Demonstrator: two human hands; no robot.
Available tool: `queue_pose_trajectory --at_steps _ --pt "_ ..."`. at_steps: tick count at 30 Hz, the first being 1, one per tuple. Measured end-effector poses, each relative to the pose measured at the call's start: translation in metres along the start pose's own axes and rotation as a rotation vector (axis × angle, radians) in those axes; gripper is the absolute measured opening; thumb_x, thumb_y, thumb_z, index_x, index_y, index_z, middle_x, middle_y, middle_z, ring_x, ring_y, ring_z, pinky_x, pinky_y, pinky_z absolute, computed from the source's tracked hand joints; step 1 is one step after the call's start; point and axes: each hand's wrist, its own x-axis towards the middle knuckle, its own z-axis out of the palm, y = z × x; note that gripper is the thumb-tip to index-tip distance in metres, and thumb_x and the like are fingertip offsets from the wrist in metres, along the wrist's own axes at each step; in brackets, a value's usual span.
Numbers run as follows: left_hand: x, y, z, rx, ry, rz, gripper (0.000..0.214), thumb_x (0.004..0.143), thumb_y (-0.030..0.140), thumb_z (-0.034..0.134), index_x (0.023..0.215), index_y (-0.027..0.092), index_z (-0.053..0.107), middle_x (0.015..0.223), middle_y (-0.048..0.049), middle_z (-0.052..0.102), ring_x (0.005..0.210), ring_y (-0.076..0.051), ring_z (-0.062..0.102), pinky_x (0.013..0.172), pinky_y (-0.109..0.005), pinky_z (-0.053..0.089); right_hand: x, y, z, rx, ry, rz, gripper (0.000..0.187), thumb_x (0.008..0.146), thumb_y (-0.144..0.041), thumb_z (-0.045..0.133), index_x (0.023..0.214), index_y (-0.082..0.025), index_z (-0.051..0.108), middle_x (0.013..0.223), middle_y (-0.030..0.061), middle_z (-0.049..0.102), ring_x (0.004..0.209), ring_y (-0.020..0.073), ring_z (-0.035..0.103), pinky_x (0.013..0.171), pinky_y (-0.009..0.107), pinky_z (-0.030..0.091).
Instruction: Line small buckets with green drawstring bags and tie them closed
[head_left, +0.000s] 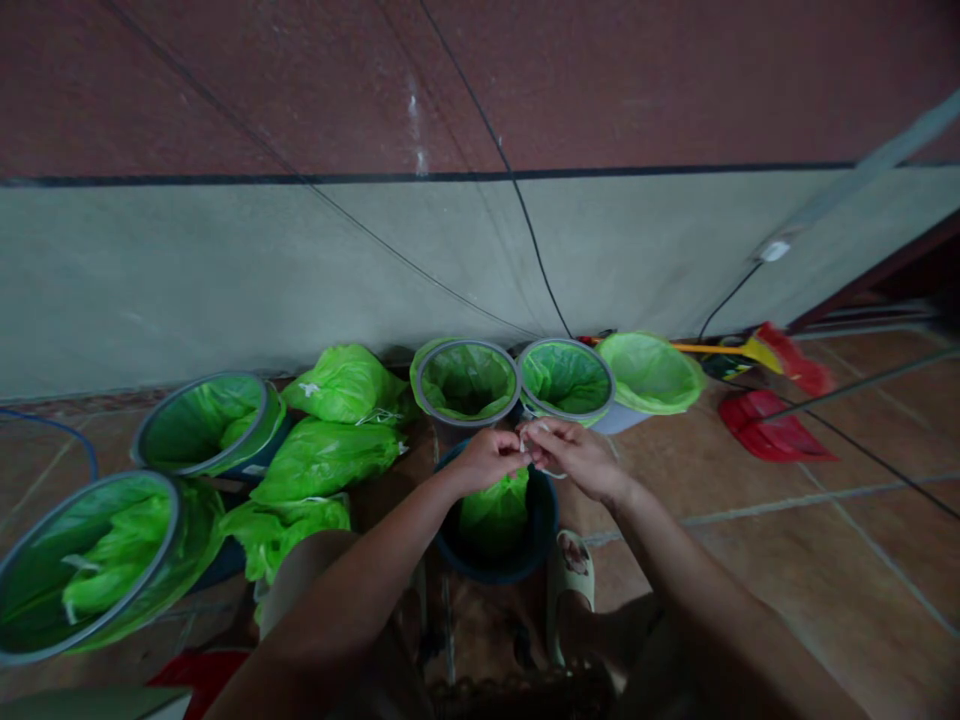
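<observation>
I am locating the green bag (495, 512) inside the dark blue bucket (489, 575), directly below the hands. The left hand (495, 458) is pinching the white tie (556, 474) at the bag's neck, its fingertips together. The right hand (571, 455) is gripping the same tie just beside it, with a loop hanging under the fingers. I am not seeing exactly where each strand passes between the fingers.

Handling: I am treating the bag as light, limp, thin film, probably slick and easily torn; its contents are remaining hidden, so weight is uncertain. I am favouring the gathered neck and tie as hold points over the loose sides.

Orientation: the neck is pointing up toward the hands and the wall (360, 260); the long axis is running roughly upright, from the neck down into the bucket.
</observation>
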Motion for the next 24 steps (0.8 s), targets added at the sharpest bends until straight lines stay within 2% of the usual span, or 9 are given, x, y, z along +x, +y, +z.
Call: queue_pose_trajectory --at_steps 4,7,9,13,15,19,24 --pt "-0.002 0.006 0.001 -0.011 0.083 0.042 0.024 0.08 0.035 0.06 0.067 0.014 0.059 0.055 0.0031 0.054 0.05 -0.008 0.048 0.052 -0.019 0.036 0.001 0.005 0.0 0.235 0.081 0.137 0.046 0.082 -0.064 0.055 0.097 -0.022 0.062 0.082 0.0035 0.068 0.056 0.0108 0.057 0.053 0.023 0.048" --pt "-0.003 0.011 0.001 -0.064 0.139 0.074 0.026 0.082 0.038 0.059 0.07 0.015 0.058 0.051 0.0042 0.051 0.047 -0.008 0.046 0.05 -0.019 0.037 0.002 0.01 0.002 0.267 0.039 0.177 0.049 0.087 -0.065 0.046 0.1 -0.02 0.062 0.084 0.0065 0.07 0.06 0.0125 0.061 0.058 0.025 0.052" --pt "-0.003 0.012 0.0 -0.073 0.164 0.076 0.027 0.083 0.04 0.058 0.07 0.016 0.059 0.049 0.0051 0.049 0.043 -0.007 0.044 0.047 -0.019 0.036 0.002 0.013 0.005 0.271 0.008 0.176 0.049 0.086 -0.064 0.048 0.096 -0.019 0.063 0.081 0.0066 0.07 0.063 0.013 0.063 0.062 0.025 0.053" --pt "-0.001 0.009 0.0 -0.068 0.231 -0.007 0.03 0.082 0.044 0.06 0.071 0.016 0.063 0.046 0.0057 0.048 0.037 -0.005 0.039 0.04 -0.018 0.031 0.002 0.016 0.012 0.261 0.012 0.102 0.035 0.075 -0.046 0.072 0.098 -0.021 0.064 0.085 0.0026 0.069 0.071 0.0124 0.064 0.067 0.025 0.053" --pt "-0.001 0.008 0.001 -0.083 0.288 -0.048 0.032 0.081 0.045 0.06 0.068 0.016 0.062 0.046 0.0053 0.048 0.036 -0.005 0.039 0.039 -0.019 0.031 0.001 0.016 0.014 0.247 0.002 0.067 0.038 0.069 -0.035 0.077 0.103 -0.023 0.063 0.087 0.0009 0.069 0.075 0.013 0.064 0.069 0.025 0.051" --pt "-0.003 0.007 0.006 -0.136 0.358 -0.095 0.029 0.083 0.042 0.059 0.073 0.016 0.064 0.043 0.0061 0.047 0.034 -0.006 0.04 0.037 -0.018 0.032 0.003 0.022 0.02 0.173 -0.034 0.028 0.047 0.063 -0.026 0.078 0.106 -0.022 0.059 0.08 -0.0012 0.068 0.071 0.0141 0.063 0.065 0.026 0.047" --pt "-0.003 0.007 0.011 -0.23 0.435 -0.192 0.029 0.084 0.042 0.06 0.079 0.015 0.067 0.041 0.0071 0.045 0.033 -0.005 0.039 0.038 -0.019 0.038 0.011 0.039 0.025 0.036 0.074 -0.102 0.048 0.068 -0.027 0.073 0.111 -0.021 0.053 0.066 -0.0055 0.063 0.057 0.0119 0.056 0.057 0.025 0.041"
